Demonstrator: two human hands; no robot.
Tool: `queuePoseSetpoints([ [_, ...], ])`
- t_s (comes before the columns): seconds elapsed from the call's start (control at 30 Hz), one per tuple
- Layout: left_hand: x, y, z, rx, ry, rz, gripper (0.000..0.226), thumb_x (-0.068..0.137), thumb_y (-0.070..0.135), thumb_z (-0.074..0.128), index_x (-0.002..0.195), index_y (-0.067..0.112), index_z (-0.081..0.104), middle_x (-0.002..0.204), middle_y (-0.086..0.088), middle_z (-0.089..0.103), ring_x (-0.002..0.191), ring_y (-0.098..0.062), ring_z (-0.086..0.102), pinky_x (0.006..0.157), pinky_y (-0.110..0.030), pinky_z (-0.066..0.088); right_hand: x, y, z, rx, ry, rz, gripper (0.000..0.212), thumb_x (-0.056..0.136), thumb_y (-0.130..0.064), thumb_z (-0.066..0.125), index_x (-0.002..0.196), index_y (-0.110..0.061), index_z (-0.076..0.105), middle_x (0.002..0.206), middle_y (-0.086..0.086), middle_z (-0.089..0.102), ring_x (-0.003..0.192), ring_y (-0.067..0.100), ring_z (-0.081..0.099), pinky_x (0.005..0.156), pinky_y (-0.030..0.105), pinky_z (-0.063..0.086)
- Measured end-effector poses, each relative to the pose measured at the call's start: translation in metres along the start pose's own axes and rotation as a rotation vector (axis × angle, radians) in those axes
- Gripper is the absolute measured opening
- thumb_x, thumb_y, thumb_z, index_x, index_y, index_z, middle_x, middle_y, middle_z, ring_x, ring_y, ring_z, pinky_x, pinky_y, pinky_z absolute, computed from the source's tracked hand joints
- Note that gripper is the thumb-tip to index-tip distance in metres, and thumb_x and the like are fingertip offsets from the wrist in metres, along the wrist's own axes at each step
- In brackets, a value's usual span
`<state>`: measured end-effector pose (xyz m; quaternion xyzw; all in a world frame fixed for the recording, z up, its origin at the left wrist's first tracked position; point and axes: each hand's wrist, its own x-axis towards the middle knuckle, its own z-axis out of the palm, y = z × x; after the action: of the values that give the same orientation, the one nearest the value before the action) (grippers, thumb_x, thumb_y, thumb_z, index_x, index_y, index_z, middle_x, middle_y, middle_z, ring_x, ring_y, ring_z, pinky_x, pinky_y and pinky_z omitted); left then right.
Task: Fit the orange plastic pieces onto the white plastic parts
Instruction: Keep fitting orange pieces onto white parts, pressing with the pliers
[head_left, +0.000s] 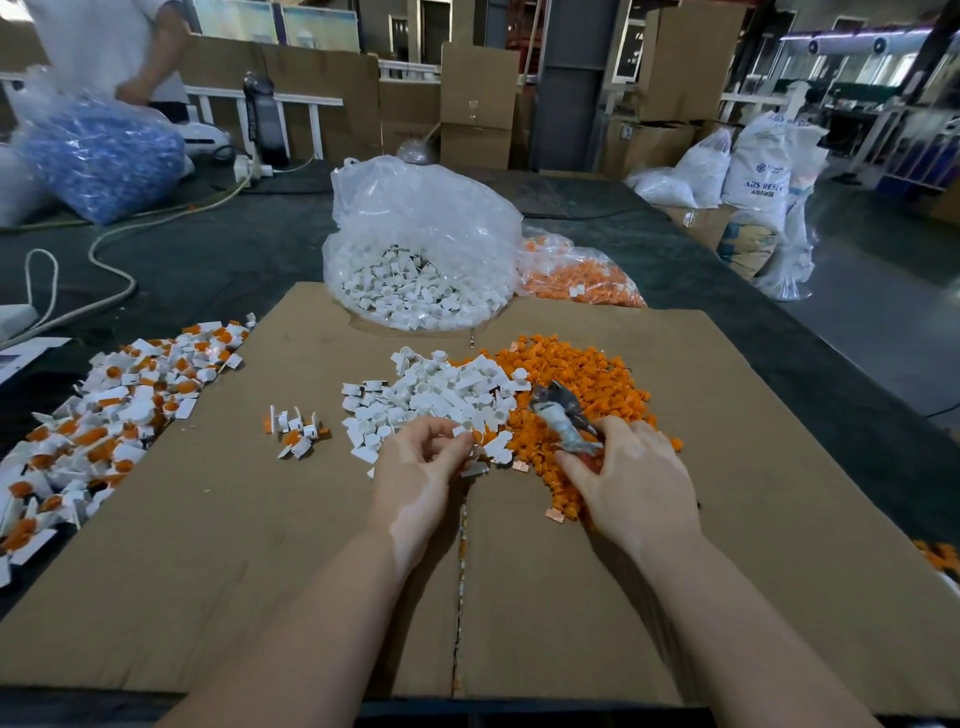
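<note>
A loose heap of white plastic parts (441, 400) lies on the cardboard sheet (234, 545), touching a heap of orange plastic pieces (582, 384) on its right. My left hand (415, 478) is at the near edge of the white heap, fingers curled, pinching a white part (470, 444). My right hand (634, 488) rests on the orange heap and grips a grey metal tool (563, 415) that points up and away; something orange shows under its fingers. A few fitted white-and-orange pieces (296, 428) lie left of the white heap.
A long pile of fitted pieces (104, 426) runs along the cardboard's left edge. Behind the heaps stand a clear bag of white parts (421, 249) and a bag of orange pieces (576, 275). A cable (114, 244), a blue-filled bag (98, 150) and another person (130, 52) are at far left.
</note>
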<state>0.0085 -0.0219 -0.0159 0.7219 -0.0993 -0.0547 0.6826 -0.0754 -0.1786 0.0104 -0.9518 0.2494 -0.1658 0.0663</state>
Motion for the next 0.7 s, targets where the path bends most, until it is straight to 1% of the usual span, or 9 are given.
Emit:
queuePoseSetpoints([
  [0.17, -0.003, 0.001, 0.001, 0.057, -0.014, 0.058, 0.011, 0.088, 0.014, 0.062, 0.086, 0.025, 0.065, 0.063, 0.009, 0.062, 0.056, 0.009, 0.057, 0.054, -0.001, 0.038, 0.006, 0.011, 0.011, -0.172, -0.012, -0.003, 0.059, 0.087, -0.064, 0.038, 0.125, -0.021, 0.048, 0.120, 0.002, 0.051, 0.112, 0.020, 0.045, 0.091, 0.031, 0.035],
  [0.23, -0.004, 0.001, 0.001, 0.067, -0.013, 0.057, 0.018, 0.088, 0.015, 0.062, 0.083, 0.032, 0.064, 0.069, 0.016, 0.064, 0.063, 0.011, 0.058, 0.057, 0.000, 0.039, 0.005, 0.011, 0.013, -0.242, -0.026, -0.007, 0.064, 0.087, -0.066, 0.033, 0.132, -0.021, 0.044, 0.126, 0.004, 0.048, 0.118, 0.022, 0.042, 0.100, 0.035, 0.029],
  [0.3, -0.003, 0.000, 0.001, 0.086, -0.020, 0.050, 0.015, 0.087, 0.016, 0.063, 0.085, 0.031, 0.066, 0.077, 0.017, 0.065, 0.069, 0.010, 0.060, 0.060, 0.000, 0.039, 0.004, 0.006, 0.012, -0.251, 0.021, -0.033, 0.062, 0.088, -0.062, 0.037, 0.132, -0.019, 0.046, 0.130, 0.007, 0.047, 0.122, 0.026, 0.040, 0.108, 0.042, 0.019],
  [0.37, -0.002, -0.001, 0.001, 0.105, -0.025, 0.046, 0.011, 0.087, 0.017, 0.063, 0.092, 0.025, 0.067, 0.081, 0.014, 0.066, 0.072, 0.009, 0.060, 0.062, 0.000, 0.039, 0.002, -0.004, 0.011, -0.093, 0.132, -0.120, 0.047, 0.087, -0.046, 0.057, 0.121, -0.013, 0.058, 0.117, 0.011, 0.056, 0.111, 0.031, 0.049, 0.100, 0.048, 0.029],
  [0.4, -0.001, -0.001, 0.002, 0.110, -0.027, 0.048, 0.011, 0.087, 0.016, 0.063, 0.093, 0.024, 0.068, 0.082, 0.012, 0.067, 0.071, 0.009, 0.060, 0.062, 0.000, 0.040, 0.001, -0.009, 0.012, 0.012, 0.198, -0.179, 0.038, 0.083, -0.034, 0.066, 0.113, -0.011, 0.063, 0.107, 0.012, 0.060, 0.101, 0.033, 0.055, 0.090, 0.048, 0.038],
  [0.47, -0.001, -0.002, 0.003, 0.103, -0.030, 0.048, 0.012, 0.086, 0.014, 0.064, 0.093, 0.022, 0.068, 0.080, 0.007, 0.068, 0.068, 0.007, 0.060, 0.062, -0.002, 0.040, -0.004, -0.021, 0.015, 0.152, 0.259, -0.258, 0.023, 0.077, -0.017, 0.074, 0.098, -0.008, 0.069, 0.092, 0.011, 0.064, 0.086, 0.033, 0.059, 0.075, 0.044, 0.045],
  [0.53, -0.002, -0.002, 0.004, 0.089, -0.034, 0.047, 0.012, 0.086, 0.011, 0.063, 0.092, 0.020, 0.068, 0.073, 0.004, 0.067, 0.063, 0.006, 0.059, 0.061, -0.004, 0.041, -0.008, -0.030, 0.019, 0.187, 0.260, -0.302, 0.017, 0.075, -0.012, 0.075, 0.090, -0.010, 0.070, 0.086, 0.008, 0.064, 0.081, 0.031, 0.060, 0.070, 0.041, 0.046],
  [0.63, -0.003, -0.001, 0.004, 0.092, -0.022, 0.068, 0.010, 0.085, 0.008, 0.063, 0.093, 0.015, 0.066, 0.063, 0.002, 0.062, 0.057, 0.008, 0.058, 0.058, -0.004, 0.039, -0.012, -0.038, 0.026, 0.180, 0.302, -0.312, 0.017, 0.068, -0.009, 0.080, 0.081, -0.014, 0.070, 0.076, 0.003, 0.063, 0.072, 0.027, 0.060, 0.064, 0.039, 0.046],
  [0.7, -0.006, -0.001, 0.004, 0.075, 0.009, 0.080, 0.010, 0.085, 0.009, 0.064, 0.089, 0.018, 0.064, 0.065, 0.001, 0.063, 0.057, 0.008, 0.057, 0.057, -0.004, 0.040, -0.013, -0.040, 0.031, 0.149, 0.334, -0.303, 0.020, 0.064, -0.006, 0.082, 0.076, -0.015, 0.069, 0.072, 0.001, 0.062, 0.068, 0.025, 0.059, 0.064, 0.038, 0.046],
])
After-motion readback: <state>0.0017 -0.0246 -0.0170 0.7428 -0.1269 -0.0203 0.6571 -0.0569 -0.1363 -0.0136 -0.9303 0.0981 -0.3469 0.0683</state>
